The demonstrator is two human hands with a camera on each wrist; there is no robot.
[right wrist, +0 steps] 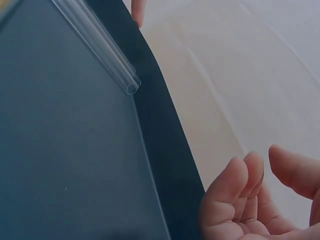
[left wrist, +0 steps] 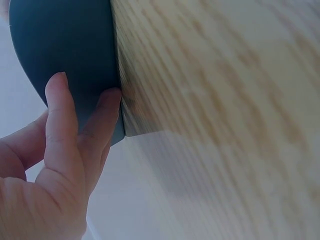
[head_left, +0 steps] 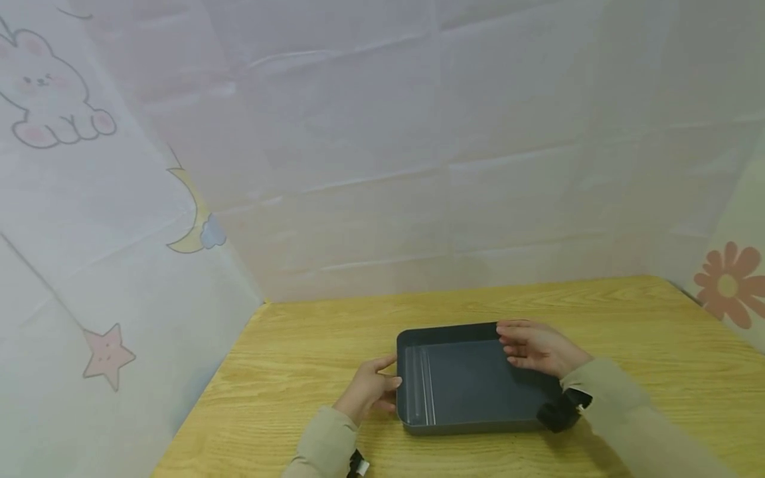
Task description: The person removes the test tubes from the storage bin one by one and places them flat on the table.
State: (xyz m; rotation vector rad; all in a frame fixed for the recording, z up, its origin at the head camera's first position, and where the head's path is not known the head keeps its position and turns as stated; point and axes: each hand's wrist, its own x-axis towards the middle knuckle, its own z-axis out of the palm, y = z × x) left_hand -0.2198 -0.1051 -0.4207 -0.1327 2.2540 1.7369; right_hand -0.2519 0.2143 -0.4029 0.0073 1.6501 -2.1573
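A dark grey-blue rectangular tray [head_left: 472, 382] stands on the wooden table, a few clear tubes [head_left: 427, 385] lying lengthwise by its left wall. My left hand [head_left: 370, 386] touches that wall from outside. In the left wrist view its fairly straight fingers [left wrist: 61, 115] press against the wall, low down near the table; where its thumb ends is hidden. The right hand [head_left: 540, 346] is over the tray's far right part, palm turned inward, fingers loosely bent and holding nothing. The right wrist view has its fingertips beside the tray's rim, and the ends of the clear tubes [right wrist: 131, 87].
The wood-grain table [head_left: 299, 345] extends on all sides of the tray. Behind it hangs a pale cloth backdrop [head_left: 418, 166] with printed figures, among them a flower [head_left: 728, 285] at the right. A black strap [head_left: 564, 408] sits on the right wrist.
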